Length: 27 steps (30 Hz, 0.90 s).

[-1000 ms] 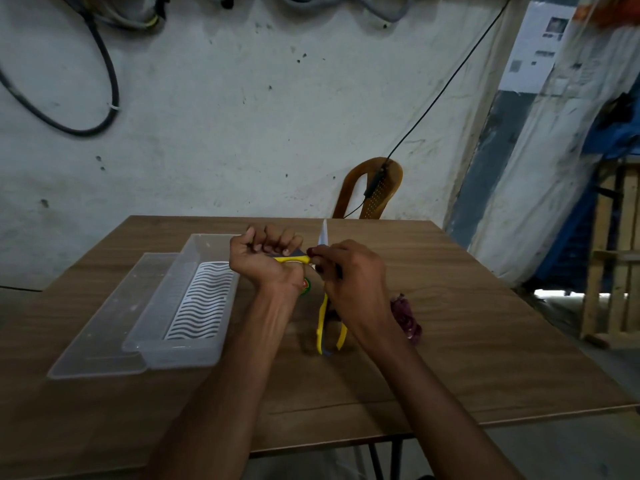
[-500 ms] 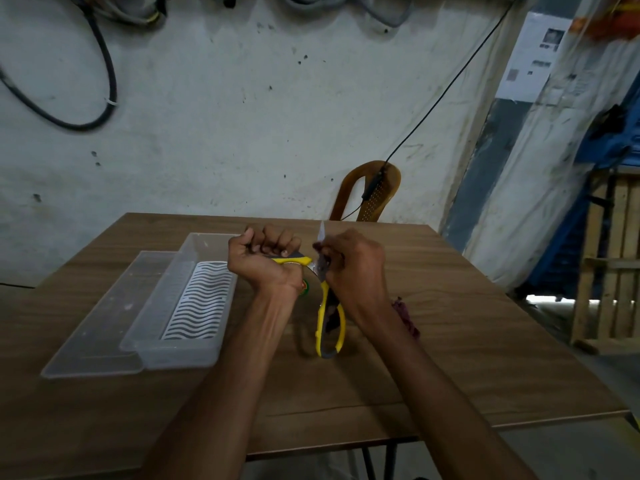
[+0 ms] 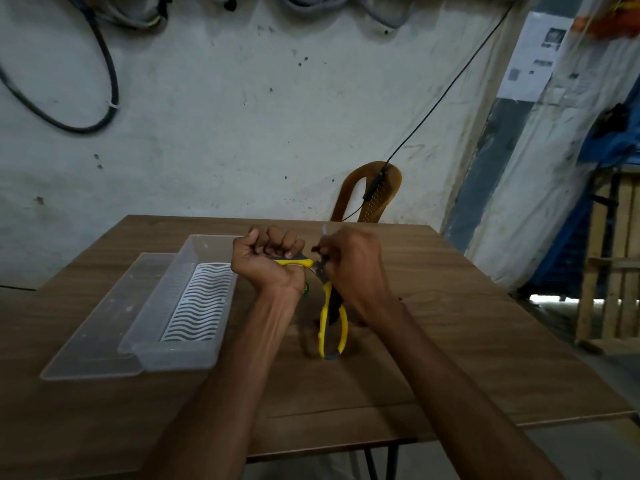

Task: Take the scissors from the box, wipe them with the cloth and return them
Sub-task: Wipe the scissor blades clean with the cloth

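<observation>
Yellow-handled scissors (image 3: 325,317) are spread wide open above the wooden table (image 3: 457,362). My left hand (image 3: 268,270) is fisted around one yellow handle, which lies level. The other handle loop hangs down towards the table. My right hand (image 3: 355,271) is closed around the blades near the pivot, and one blade tip (image 3: 324,231) pokes up past its fingers. A dark scrap shows at those fingertips; whether it is the cloth I cannot tell. The clear plastic box (image 3: 180,358) with a wavy white insert stands to the left, holding no scissors.
The box's clear lid (image 3: 93,327) lies flat against the box's left side. A brown plastic chair (image 3: 375,192) stands behind the table's far edge with a black cable draped over it. A wooden frame (image 3: 609,271) stands at the right.
My right hand has slid slightly up along the blades. The purple cloth that showed beside my right wrist is now hidden behind it. My left hand has kept its grip.
</observation>
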Motion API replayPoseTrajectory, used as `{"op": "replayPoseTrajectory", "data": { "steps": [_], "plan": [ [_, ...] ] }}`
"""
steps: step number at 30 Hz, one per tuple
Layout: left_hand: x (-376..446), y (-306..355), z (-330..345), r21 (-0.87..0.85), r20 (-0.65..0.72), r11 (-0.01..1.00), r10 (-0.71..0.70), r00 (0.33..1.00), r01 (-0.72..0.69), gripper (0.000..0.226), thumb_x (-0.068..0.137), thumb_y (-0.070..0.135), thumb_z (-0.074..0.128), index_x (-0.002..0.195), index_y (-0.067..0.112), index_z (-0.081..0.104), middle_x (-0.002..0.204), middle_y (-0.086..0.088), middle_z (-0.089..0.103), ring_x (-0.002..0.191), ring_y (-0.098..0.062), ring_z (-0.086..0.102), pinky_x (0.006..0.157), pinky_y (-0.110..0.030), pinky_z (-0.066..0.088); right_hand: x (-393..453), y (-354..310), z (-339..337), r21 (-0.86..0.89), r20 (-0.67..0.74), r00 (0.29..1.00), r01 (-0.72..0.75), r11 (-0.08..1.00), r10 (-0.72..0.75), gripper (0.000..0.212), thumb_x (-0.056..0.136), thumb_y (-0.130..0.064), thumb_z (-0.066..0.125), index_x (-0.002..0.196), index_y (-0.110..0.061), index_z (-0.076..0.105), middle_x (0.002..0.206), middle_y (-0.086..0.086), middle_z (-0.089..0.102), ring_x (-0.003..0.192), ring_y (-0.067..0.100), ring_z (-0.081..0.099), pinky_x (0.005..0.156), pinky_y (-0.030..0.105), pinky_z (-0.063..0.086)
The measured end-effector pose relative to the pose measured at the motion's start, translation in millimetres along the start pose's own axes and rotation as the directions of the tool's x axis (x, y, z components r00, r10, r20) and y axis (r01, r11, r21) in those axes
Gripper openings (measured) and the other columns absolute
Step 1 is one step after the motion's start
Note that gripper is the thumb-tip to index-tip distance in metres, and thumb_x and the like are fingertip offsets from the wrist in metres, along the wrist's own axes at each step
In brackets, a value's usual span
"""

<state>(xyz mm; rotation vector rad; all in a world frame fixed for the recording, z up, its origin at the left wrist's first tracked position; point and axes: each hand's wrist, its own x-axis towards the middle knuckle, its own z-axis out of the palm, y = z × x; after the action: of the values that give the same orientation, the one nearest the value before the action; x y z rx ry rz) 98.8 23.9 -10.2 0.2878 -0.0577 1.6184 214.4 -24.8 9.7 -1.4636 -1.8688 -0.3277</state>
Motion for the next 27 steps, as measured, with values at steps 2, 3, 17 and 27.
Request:
{"op": "replayPoseTrajectory", "data": {
  "steps": [2, 3, 17, 27],
  "plan": [
    [-2, -4, 2, 0.003, 0.004, 1.0, -0.011, 1.0, 0.011, 0.023, 0.07, 0.026, 0.042, 0.057, 0.023, 0.024, 0.053, 0.005, 0.017, 0.05, -0.012, 0.013, 0.044, -0.024, 0.017, 25, 4, -7, -0.022, -0.058, 0.997, -0.061, 0.998, 0.059, 0.016, 0.07, 0.0, 0.062, 0.074, -0.006, 0.077, 0.068, 0.013, 0.065, 0.059, 0.026, 0.061, 0.052, 0.029, 0.044],
    [-2, -4, 3, 0.011, 0.002, 1.0, -0.006, 1.0, 0.006, 0.023, 0.069, 0.026, 0.042, 0.057, 0.023, 0.023, 0.053, 0.005, 0.017, 0.051, -0.012, 0.012, 0.044, -0.024, 0.017, 34, 4, -7, -0.023, -0.081, 0.995, -0.068, 0.997, 0.065, 0.018, 0.069, 0.0, 0.061, 0.074, -0.005, 0.077, 0.067, 0.014, 0.066, 0.059, 0.027, 0.062, 0.053, 0.025, 0.038],
    [3, 4, 3, 0.022, 0.01, 1.0, 0.018, 1.0, -0.019, 0.023, 0.069, 0.027, 0.042, 0.06, 0.023, 0.022, 0.053, 0.005, 0.017, 0.051, -0.012, 0.013, 0.044, -0.024, 0.018, 29, -2, -2, 0.135, -0.066, 0.997, -0.041, 0.99, 0.05, 0.03, 0.066, -0.005, 0.054, 0.08, -0.007, 0.08, 0.072, 0.013, 0.072, 0.065, 0.027, 0.068, 0.06, 0.038, 0.056],
    [3, 4, 2, 0.03, 0.005, 0.999, 0.02, 1.0, -0.02, 0.026, 0.07, 0.026, 0.043, 0.064, 0.025, 0.017, 0.053, 0.005, 0.018, 0.05, -0.013, 0.013, 0.045, -0.023, 0.017, 34, -1, -6, 0.183, -0.096, 0.993, -0.047, 0.982, 0.066, 0.035, 0.063, -0.012, 0.047, 0.076, -0.009, 0.079, 0.072, 0.011, 0.074, 0.064, 0.026, 0.068, 0.06, 0.034, 0.055]
  ]
}}
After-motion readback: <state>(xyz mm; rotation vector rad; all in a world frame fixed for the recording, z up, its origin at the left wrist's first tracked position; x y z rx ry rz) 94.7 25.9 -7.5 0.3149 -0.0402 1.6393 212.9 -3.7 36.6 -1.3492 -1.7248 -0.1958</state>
